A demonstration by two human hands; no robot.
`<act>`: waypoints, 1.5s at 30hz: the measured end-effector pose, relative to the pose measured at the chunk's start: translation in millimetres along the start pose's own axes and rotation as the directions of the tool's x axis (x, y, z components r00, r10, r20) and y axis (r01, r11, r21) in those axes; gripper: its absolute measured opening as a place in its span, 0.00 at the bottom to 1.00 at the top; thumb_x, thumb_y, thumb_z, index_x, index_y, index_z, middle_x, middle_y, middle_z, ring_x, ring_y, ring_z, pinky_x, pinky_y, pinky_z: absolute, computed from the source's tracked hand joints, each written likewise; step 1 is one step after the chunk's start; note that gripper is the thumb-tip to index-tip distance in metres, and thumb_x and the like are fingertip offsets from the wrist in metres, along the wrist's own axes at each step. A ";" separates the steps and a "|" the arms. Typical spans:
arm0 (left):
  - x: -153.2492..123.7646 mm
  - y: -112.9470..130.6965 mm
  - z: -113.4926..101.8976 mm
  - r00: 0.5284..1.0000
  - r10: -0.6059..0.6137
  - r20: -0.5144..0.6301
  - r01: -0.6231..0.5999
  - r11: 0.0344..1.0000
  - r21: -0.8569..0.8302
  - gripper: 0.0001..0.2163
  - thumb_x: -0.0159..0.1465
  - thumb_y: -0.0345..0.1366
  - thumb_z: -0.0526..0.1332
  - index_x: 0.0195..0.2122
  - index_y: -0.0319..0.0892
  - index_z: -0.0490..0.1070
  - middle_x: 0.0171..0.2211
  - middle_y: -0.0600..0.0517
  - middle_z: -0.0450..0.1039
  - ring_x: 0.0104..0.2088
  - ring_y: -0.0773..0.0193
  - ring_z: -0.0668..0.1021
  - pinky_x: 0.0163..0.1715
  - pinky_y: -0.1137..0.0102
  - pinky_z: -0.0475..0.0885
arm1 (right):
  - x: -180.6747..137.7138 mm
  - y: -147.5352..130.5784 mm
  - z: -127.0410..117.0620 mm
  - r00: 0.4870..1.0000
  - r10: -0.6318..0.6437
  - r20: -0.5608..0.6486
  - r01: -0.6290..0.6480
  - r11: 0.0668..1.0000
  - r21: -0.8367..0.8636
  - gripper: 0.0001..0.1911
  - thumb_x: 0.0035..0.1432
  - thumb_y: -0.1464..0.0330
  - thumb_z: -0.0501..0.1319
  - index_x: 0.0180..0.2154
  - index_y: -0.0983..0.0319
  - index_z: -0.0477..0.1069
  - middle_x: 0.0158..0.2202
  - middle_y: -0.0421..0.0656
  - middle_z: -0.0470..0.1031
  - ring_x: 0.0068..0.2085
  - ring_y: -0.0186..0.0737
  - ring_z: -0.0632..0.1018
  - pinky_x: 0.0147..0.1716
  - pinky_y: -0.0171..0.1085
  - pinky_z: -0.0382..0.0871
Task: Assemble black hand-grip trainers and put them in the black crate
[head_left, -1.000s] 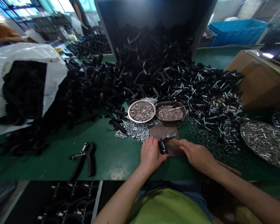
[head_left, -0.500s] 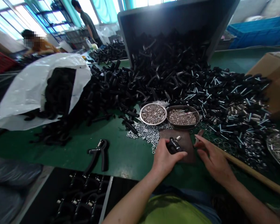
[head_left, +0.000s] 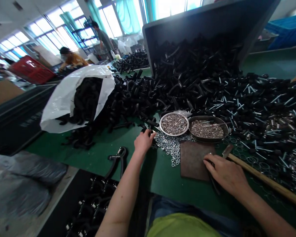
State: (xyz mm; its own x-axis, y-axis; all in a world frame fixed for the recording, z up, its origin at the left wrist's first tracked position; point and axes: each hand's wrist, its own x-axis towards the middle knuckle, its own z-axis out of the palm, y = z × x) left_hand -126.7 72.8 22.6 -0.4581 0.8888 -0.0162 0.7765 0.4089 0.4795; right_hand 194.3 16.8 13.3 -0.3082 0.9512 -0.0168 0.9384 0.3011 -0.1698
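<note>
My left hand (head_left: 143,142) is closed on a black handle piece (head_left: 151,131) at the near edge of the black pile, left of the loose nuts (head_left: 171,148). Low over the right side of a brown metal plate (head_left: 193,161), my right hand (head_left: 227,172) is closed on another black handle (head_left: 215,186), mostly hidden under the fingers. A bit of shiny metal, perhaps a spring, shows at its fingertips. Beside that hand lies a hammer (head_left: 227,150) with a wooden shaft. A V-shaped hand grip with a spring (head_left: 123,159) rests left of my left forearm.
A round dish (head_left: 174,133) of small metal pins and an oval tin (head_left: 204,140) of small metal parts stand behind the plate. Black handles spill from a tipped grey bin (head_left: 148,46) and a white sack (head_left: 56,98). Screw-fitted knobs (head_left: 249,108) cover the right. Two people work beyond.
My left hand has left the plate and reached forward-left to the black pile. My right hand has moved onto the plate's edge and now has the handle. The view has swung left.
</note>
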 end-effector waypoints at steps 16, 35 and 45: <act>-144.7 70.6 17.8 0.640 0.403 0.654 0.662 0.143 -0.736 0.25 0.49 0.33 0.66 0.48 0.43 0.61 0.24 0.59 0.60 0.18 0.77 0.62 0.14 0.80 0.53 | -18.3 -41.8 -27.3 0.950 0.300 -0.087 -0.069 0.473 0.879 0.15 0.59 0.58 0.55 0.31 0.61 0.74 0.28 0.41 0.75 0.29 0.36 0.74 0.23 0.31 0.65; -149.0 83.9 17.2 0.633 0.340 0.696 0.563 0.416 -0.714 0.31 0.48 0.37 0.69 0.52 0.45 0.58 0.26 0.59 0.63 0.18 0.74 0.64 0.14 0.79 0.56 | -18.8 -32.1 -30.0 0.868 -0.164 -0.469 0.426 0.731 0.533 0.12 0.60 0.62 0.54 0.35 0.61 0.72 0.27 0.43 0.74 0.30 0.37 0.74 0.32 0.36 0.67; -147.1 70.8 10.8 0.783 0.442 0.438 -0.059 0.754 -0.654 0.39 0.48 0.32 0.68 0.60 0.52 0.53 0.39 0.54 0.74 0.36 0.60 0.77 0.37 0.66 0.73 | -8.1 -36.8 -16.6 0.872 -0.223 0.436 -0.366 0.294 0.883 0.24 0.59 0.50 0.50 0.38 0.64 0.68 0.30 0.42 0.71 0.27 0.35 0.72 0.18 0.31 0.65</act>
State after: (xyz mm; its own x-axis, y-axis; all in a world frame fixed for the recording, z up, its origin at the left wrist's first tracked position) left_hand 0.4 -26.8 49.4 0.1736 0.9673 -0.1851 0.3293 0.1201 0.9365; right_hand 164.9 -0.9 36.1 -0.5464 0.7323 -0.4065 0.2510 -0.3199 -0.9136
